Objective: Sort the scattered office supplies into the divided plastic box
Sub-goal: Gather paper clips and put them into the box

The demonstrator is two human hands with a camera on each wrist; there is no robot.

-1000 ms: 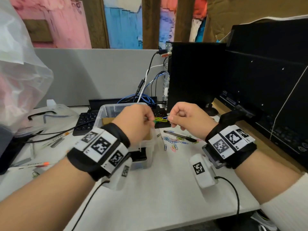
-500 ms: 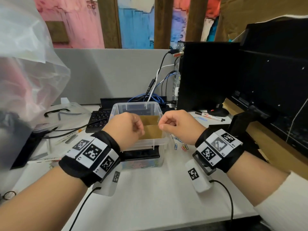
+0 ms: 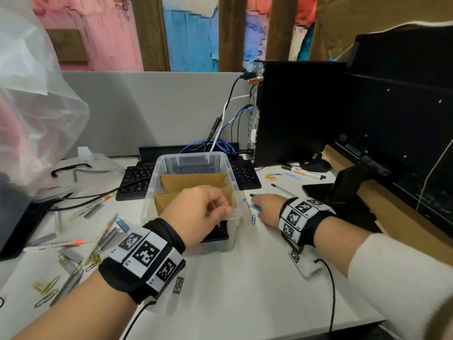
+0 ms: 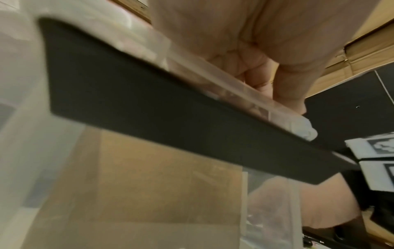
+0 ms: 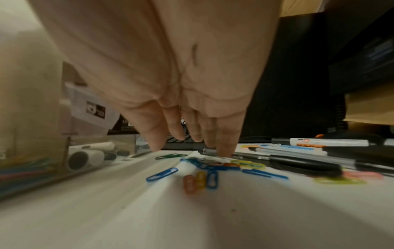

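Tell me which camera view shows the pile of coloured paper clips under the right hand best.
The right wrist view: the coloured paper clips lie close and separate beneath the right hand's fingertips. The head view shows only a few small blue ones beside the hand. The left wrist view shows none.

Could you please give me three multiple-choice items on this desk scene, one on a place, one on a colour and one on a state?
1. Where does the right hand reach?
A. into the box
B. onto paper clips right of the plastic box
C. onto the keyboard

2. What colour are the box's dividers?
A. brown
B. white
C. blue

3. How is the left hand?
A. flat on the desk
B. gripping a pen
C. curled above the box's near rim

Answers: 1 B, its fingertips come down onto the clips on the desk; 2 A, they look like cardboard; 3 C, the fingers fold inward, and nothing held shows.
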